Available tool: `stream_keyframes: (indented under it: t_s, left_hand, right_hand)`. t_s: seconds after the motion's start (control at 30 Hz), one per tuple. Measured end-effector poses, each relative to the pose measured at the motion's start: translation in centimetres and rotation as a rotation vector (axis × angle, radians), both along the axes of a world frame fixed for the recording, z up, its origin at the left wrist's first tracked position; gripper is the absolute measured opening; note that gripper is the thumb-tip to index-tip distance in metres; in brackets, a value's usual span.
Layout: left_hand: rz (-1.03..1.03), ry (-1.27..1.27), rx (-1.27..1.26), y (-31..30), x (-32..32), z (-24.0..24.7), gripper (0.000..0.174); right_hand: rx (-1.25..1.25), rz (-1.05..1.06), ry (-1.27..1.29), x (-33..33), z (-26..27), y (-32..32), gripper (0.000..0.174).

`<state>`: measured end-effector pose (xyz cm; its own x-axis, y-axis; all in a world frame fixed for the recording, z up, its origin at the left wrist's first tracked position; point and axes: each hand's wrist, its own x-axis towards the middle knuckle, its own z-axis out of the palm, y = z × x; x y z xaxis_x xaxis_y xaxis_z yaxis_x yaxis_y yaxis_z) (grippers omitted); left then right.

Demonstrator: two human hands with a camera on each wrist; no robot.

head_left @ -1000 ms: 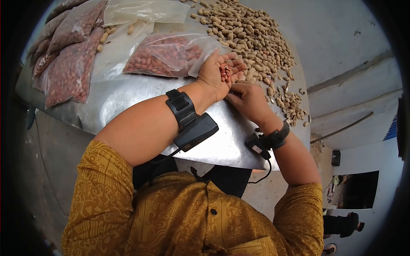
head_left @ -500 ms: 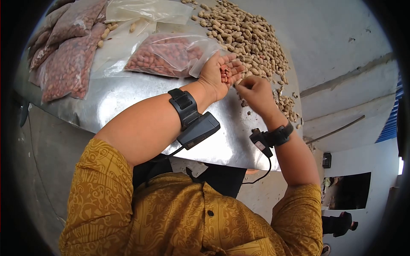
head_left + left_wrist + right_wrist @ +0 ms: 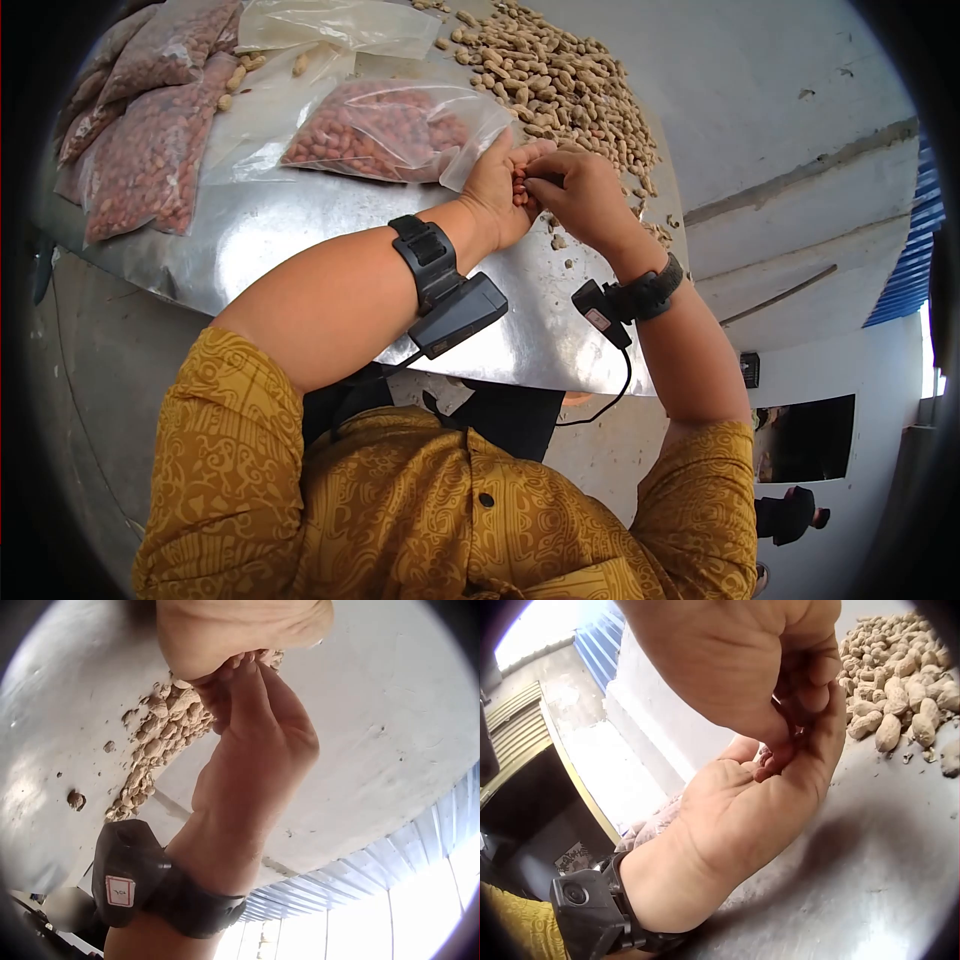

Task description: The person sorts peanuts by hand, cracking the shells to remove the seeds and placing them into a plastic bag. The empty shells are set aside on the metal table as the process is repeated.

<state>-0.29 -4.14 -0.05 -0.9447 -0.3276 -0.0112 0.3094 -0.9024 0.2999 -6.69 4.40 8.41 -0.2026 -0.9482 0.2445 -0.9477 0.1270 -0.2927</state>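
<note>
My left hand [image 3: 490, 200] is held palm up over the metal table, its fingers cupped around several red shelled peanuts [image 3: 519, 190]. Against that palm, the right hand [image 3: 592, 205] pinches a shelled peanut between thumb and curled fingers. In the right wrist view, red peanuts show at the right thumb tip, partly hidden by the fingers. From the left wrist view, the left hand covers most of the right fingertips. A clear plastic bag of red peanuts [image 3: 375, 130] lies just left of the left hand. Beyond both hands spreads a heap of unshelled peanuts [image 3: 565, 85].
Filled peanut bags [image 3: 150, 160] are stacked at the table's left end. An unfilled plastic bag [image 3: 350, 25] lies at the back, with a few unshelled peanuts [image 3: 235, 82] beside it. The metal table [image 3: 250, 235] has its near edge before my body. A person [image 3: 788, 515] is at far right.
My right hand drew back to the right half a second ago, and now its fingertips are in the left palm. The left hand has stayed nearly in place. The head view has shifted slightly.
</note>
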Motion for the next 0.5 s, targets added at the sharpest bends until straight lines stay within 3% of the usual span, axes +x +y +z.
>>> stream_keyframes:
  t_s: [0.2,0.4,0.5]
  left_hand:
    - [0.014,-0.051,0.036,0.5,0.3,0.7,0.060]
    - [0.029,-0.040,0.036,0.1,-0.2,-0.1,0.060]
    - [0.006,0.009,0.006,-0.3,-0.4,-0.7,0.060]
  right_hand:
    - [0.050,-0.054,0.008,-0.2,-0.1,0.0,0.015]
    - [0.069,-0.058,-0.121,-0.6,0.5,0.5,0.013]
    - [0.052,-0.108,-0.320,-1.2,0.0,0.6,0.013]
